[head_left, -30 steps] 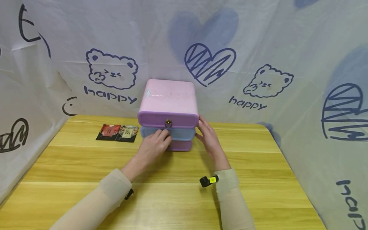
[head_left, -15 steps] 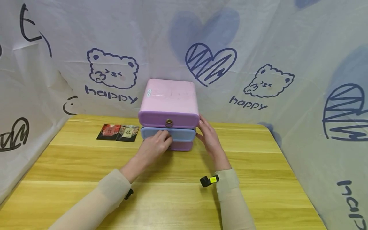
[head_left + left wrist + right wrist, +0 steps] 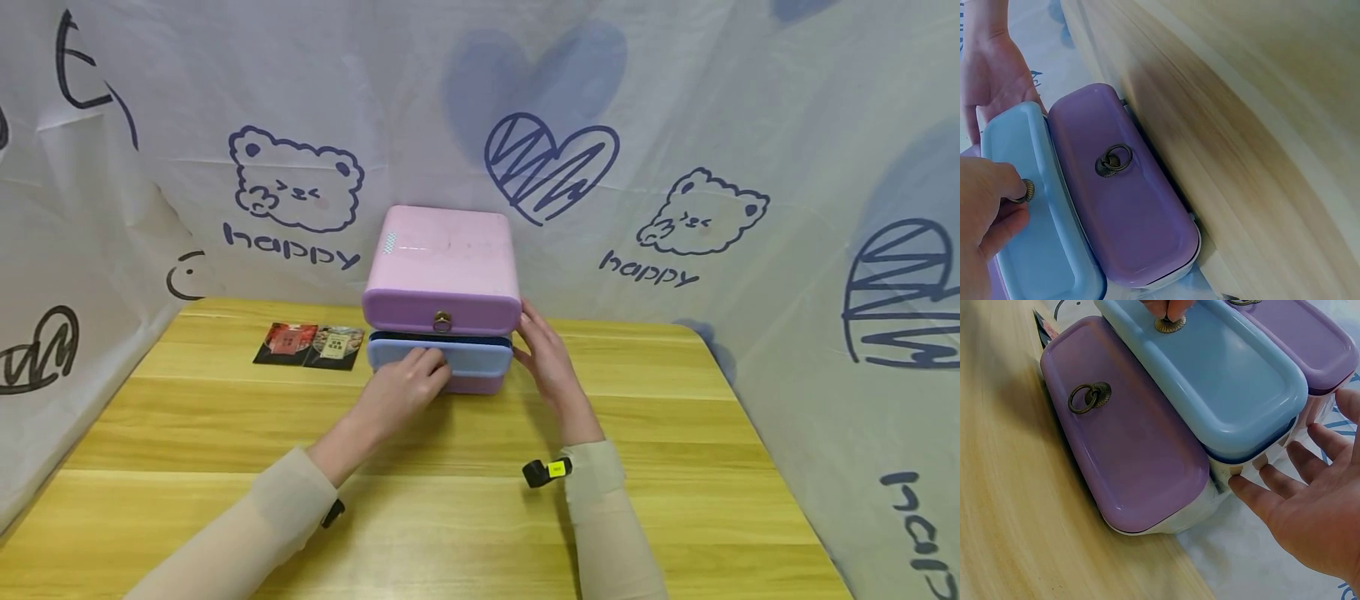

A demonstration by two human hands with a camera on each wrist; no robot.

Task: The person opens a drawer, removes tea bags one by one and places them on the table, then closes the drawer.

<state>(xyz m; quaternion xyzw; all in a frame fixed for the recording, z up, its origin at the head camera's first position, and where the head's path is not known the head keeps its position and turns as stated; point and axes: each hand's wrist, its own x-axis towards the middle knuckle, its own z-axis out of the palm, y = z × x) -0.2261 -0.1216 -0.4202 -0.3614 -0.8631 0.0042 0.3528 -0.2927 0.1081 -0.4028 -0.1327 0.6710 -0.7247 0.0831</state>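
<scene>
A small chest of drawers (image 3: 450, 250) with a pink top stands at the back of the table. Its middle drawer, the blue drawer (image 3: 483, 360), is pulled out a little, with a dark gap along its upper edge. My left hand (image 3: 399, 390) pinches the brass ring pull (image 3: 1029, 189) at that drawer's centre. With its fingers extended, my right hand (image 3: 551, 367) steadies the chest's right side; its fingertips (image 3: 1235, 481) touch the wall there. Above and below are the purple top drawer (image 3: 397, 311) and the purple bottom drawer (image 3: 1141, 219), both pushed in.
Two dark printed packets, one red-labelled (image 3: 285, 343) and one cream-labelled (image 3: 335, 347), lie on the wooden table (image 3: 480, 517) left of the chest. Behind hangs a white cloth (image 3: 420, 100) with blue drawings, close to the chest's back.
The blue drawer has slid out toward me from flush, drawn by my left hand, and a gap has appeared at its top. My right hand stays at the chest's side.
</scene>
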